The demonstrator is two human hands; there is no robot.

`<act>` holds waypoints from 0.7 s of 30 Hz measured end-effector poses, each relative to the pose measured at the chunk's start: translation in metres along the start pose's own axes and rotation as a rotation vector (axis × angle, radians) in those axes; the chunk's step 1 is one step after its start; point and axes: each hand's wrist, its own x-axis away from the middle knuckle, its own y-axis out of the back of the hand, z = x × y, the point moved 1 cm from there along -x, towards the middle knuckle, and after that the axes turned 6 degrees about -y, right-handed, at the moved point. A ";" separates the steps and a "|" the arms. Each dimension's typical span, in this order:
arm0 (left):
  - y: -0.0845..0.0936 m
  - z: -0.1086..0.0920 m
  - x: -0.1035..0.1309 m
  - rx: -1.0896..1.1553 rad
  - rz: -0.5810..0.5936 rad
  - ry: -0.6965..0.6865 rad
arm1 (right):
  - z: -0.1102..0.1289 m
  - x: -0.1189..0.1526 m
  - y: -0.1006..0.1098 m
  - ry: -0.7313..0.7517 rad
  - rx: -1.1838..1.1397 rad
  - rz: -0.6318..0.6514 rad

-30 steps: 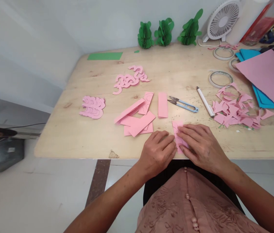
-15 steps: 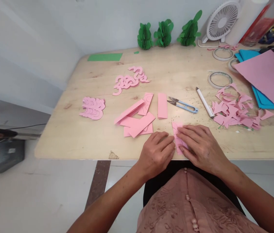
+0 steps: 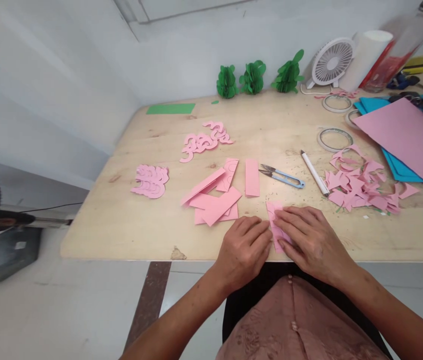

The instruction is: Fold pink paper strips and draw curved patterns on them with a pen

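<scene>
A small pink paper piece (image 3: 276, 212) with drawn curved lines lies at the table's front edge between my hands. My left hand (image 3: 244, 246) is closed, its curled fingertips pinching at the paper's left edge. From the other side my right hand (image 3: 311, 241) grips and presses the same piece, fingers laid over it and thumb near its lower end. Its right part is hidden under those fingers. Just beyond are a pink strip (image 3: 252, 178), a pile of folded pink strips (image 3: 221, 206) and blue thread snips (image 3: 284, 177).
A white pen (image 3: 314, 173) lies beside pink scraps (image 3: 357, 180) on the right. Farther left are pink curved cutouts (image 3: 200, 143) and a stacked group (image 3: 150, 181). Tape rolls (image 3: 334, 139), pink sheet (image 3: 410, 135), small fan (image 3: 332, 63) and green paper figures (image 3: 252, 78) stand behind.
The view has tipped upward, so the table and everything on it sit lower in the picture. Both hands stay at the pink paper with hardly any visible movement.
</scene>
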 end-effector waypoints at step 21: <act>-0.001 -0.002 -0.009 -0.071 0.160 0.122 | -0.001 0.002 -0.003 -0.002 0.009 -0.010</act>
